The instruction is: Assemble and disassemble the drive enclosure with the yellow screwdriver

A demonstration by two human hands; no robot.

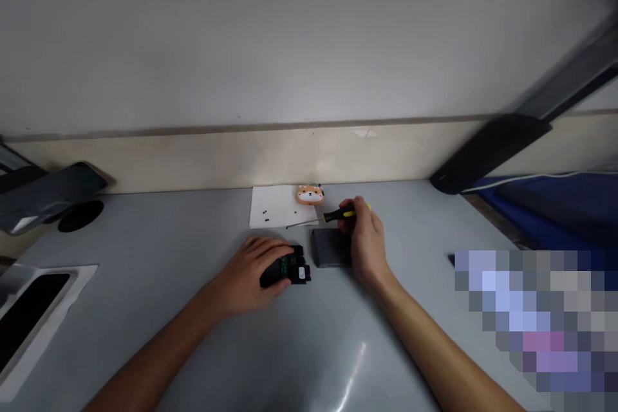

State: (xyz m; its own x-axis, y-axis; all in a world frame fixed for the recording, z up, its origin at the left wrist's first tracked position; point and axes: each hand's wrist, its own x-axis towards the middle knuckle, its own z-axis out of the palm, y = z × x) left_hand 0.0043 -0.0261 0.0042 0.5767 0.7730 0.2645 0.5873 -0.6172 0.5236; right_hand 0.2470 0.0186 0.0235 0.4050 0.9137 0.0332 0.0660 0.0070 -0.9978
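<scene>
Nearest, at six o'clock, a bare stretch of the grey surface (309, 360) with a streak of glare, both forearms coming in over it from the lower corners. Further in, at about eight o'clock from the middle of the work, left hand (253, 270) lying palm down, fingers curled over a small black device with an exposed green circuit board (291, 267), pressing it to the surface; one end with a white label poking out at three o'clock of the fingers. Just beside that, toward three o'clock, a flat dark grey cover (329, 248) lying on the surface, its right edge under the right hand (367, 238). Right hand closed round a screwdriver with a yellow and black handle (342, 213), shaft pointing toward nine o'clock, tip hard to make out. Beyond, at twelve o'clock, a white sheet of paper (277, 206) against the wall, a few tiny black screws (265, 213) on it, and an orange cartoon-dog figure (309, 194) at its right corner. Off at nine o'clock, a dark round hole (80, 215) in the surface and a dark tilted object above it; at three o'clock, blue fabric (555, 206) and a blurred patch.
</scene>
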